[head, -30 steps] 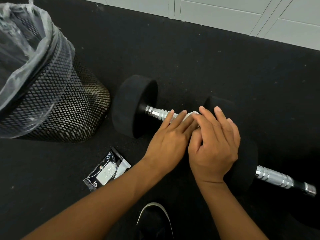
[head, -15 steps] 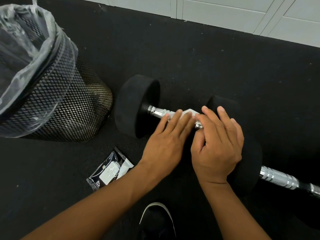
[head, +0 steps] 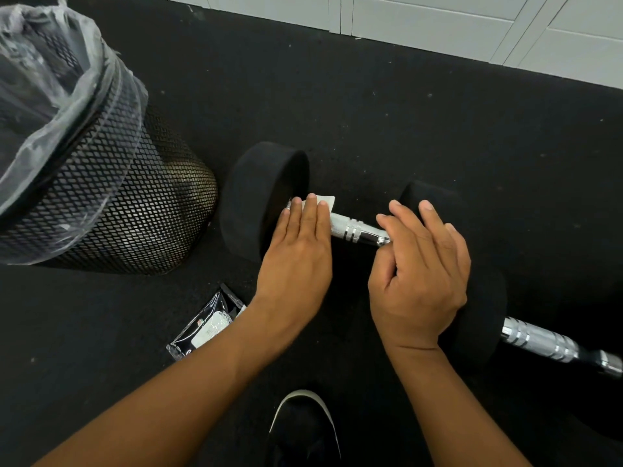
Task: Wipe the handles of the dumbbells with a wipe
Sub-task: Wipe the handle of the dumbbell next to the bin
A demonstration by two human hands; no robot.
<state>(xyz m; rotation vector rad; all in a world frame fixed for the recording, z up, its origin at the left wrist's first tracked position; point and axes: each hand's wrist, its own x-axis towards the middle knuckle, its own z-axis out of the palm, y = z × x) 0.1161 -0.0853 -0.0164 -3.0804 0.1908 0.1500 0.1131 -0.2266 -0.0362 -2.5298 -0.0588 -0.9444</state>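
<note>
- The near dumbbell (head: 266, 200) lies on the black floor mat (head: 438, 129), about mid-mat, its chrome handle (head: 354, 230) running from a black head at the left to another head under the right hand.
- The left hand (head: 296, 261) lies flat, fingers straight and together, pressing a white wipe (head: 325, 202) onto the left end of the handle, right against the left head; a corner of the wipe shows past the fingertips.
- The right hand (head: 421, 274) rests over the right end of the handle and the right head, fingers loosely extended, not wrapped round anything; what the thumb does cannot be told.
- A second dumbbell's chrome handle (head: 539, 342) shows toward the mat's right edge, just beyond the right hand.
- A black mesh bin (head: 111, 214) with a clear liner stands at the mat's left edge, near the left head.
- A wipe packet (head: 205, 328) lies on the mat beside the left forearm.
- A dark shoe (head: 303, 429) with a white rim sits at the near edge.
- Pale wall panels (head: 438, 25) border the far edge.
</note>
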